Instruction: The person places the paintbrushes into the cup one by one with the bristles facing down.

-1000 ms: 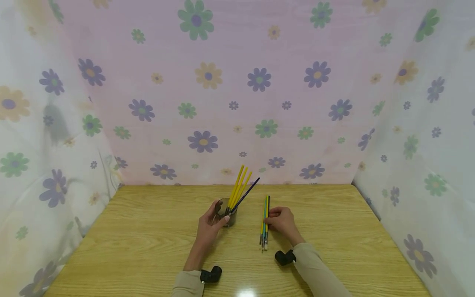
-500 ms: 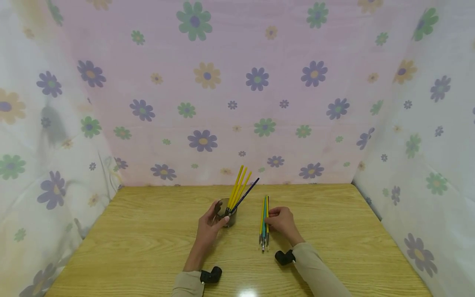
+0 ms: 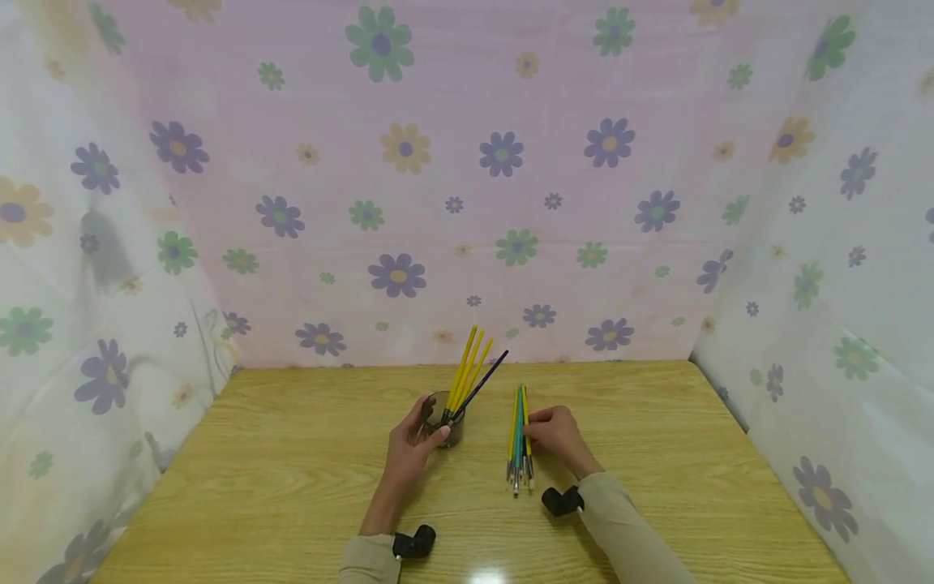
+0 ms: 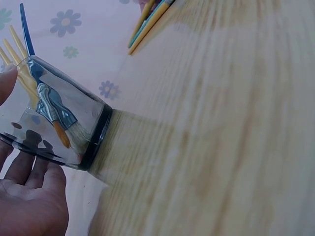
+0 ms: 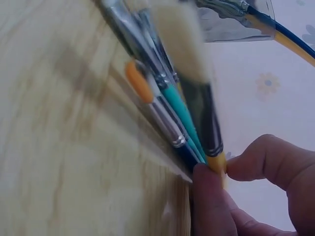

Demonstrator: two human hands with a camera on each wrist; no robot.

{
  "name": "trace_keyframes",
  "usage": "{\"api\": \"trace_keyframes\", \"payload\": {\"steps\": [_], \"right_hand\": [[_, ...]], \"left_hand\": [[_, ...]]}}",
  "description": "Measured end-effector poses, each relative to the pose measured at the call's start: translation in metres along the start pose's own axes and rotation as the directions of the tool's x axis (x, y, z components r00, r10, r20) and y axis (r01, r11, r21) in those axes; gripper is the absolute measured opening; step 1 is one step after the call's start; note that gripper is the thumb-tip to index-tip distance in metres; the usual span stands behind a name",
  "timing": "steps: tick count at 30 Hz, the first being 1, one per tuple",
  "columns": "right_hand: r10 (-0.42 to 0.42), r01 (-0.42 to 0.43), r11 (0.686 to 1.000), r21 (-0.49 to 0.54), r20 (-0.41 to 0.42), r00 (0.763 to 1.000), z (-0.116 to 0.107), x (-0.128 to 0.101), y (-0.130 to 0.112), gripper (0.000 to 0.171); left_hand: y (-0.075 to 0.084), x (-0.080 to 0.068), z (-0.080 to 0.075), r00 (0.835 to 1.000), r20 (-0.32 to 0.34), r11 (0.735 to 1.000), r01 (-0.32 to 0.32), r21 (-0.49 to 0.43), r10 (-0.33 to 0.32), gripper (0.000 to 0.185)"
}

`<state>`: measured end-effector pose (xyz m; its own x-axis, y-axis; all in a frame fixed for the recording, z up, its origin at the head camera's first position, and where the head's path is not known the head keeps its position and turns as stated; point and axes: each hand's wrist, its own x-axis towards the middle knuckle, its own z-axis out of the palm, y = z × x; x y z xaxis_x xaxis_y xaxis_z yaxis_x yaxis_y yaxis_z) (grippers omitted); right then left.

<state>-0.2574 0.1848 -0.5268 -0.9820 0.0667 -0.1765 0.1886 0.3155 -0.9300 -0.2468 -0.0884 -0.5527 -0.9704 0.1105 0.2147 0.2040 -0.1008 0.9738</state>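
While both hands work on the table [image 3: 292, 454]:
Left hand [image 3: 410, 448]: fingers wrapped around the cup [image 3: 443, 418], which holds upright brushes.
Loose brushes [image 3: 519, 438]: just right of the cup, lying flat.
Right hand [image 3: 556, 435]: pinching one loose brush.

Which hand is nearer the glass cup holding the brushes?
Left. The left hand grips the glass cup; the right hand is off to the cup's right, pinching a yellow-handled brush.
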Motion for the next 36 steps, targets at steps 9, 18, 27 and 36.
{"api": "trace_keyframes", "payload": {"steps": [9,18,27,36], "right_hand": [[0.028,-0.029,0.995,0.091,0.015,0.999,-0.004,0.003,0.001,0.038],[0.035,-0.036,0.978,0.206,0.008,0.999,-0.007,0.004,0.01,0.046],[0.002,-0.005,0.95,0.311,0.01,1.0,-0.01,0.002,0.018,0.047],[-0.038,0.037,0.927,0.374,-0.005,0.999,-0.01,0.005,0.022,0.044]], "left_hand": [[-0.001,0.001,0.0,1.0,0.001,1.0,0.0,-0.011,0.0,0.074],[0.0,0.001,0.0,1.0,-0.004,1.0,0.003,-0.01,-0.003,0.075],[0.001,0.002,-0.002,1.0,-0.007,1.0,-0.009,-0.002,0.009,0.073],[0.004,0.003,0.001,1.0,-0.014,1.0,0.005,-0.013,-0.005,0.072]]}}
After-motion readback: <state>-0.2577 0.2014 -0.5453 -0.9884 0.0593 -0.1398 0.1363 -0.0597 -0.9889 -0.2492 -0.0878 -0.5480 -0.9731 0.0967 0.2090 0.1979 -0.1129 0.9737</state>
